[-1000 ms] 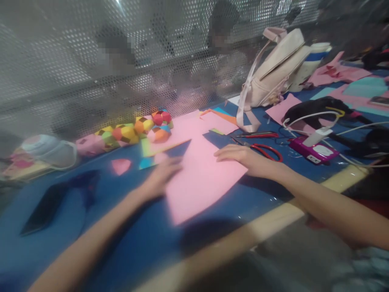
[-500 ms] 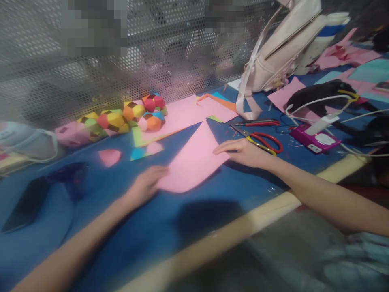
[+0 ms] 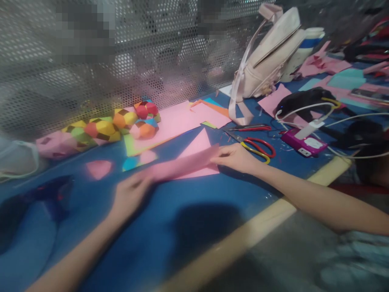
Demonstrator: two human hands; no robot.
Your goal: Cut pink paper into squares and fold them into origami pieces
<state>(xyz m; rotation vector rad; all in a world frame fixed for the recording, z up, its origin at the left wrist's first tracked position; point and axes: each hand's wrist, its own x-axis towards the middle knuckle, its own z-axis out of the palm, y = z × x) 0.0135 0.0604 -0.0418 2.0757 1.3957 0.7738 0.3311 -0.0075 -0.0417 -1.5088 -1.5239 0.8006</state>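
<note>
Paper [image 3: 186, 164], pink and central on the desk [image 3: 142, 231], has just curled up at its near edge, loosely doubling it, pinched by the left hand [image 3: 130, 189] at its eight o'clock and the right hand [image 3: 236, 158] at three.

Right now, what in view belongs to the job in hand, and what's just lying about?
In the job: pink sheet, folded up between left hand and right hand; perhaps scissors, untouched, beyond the right hand.

Lying about, by the look of it: paper balls, bag, bottle, purple power block; blue tool, too blurred to identify.
</note>
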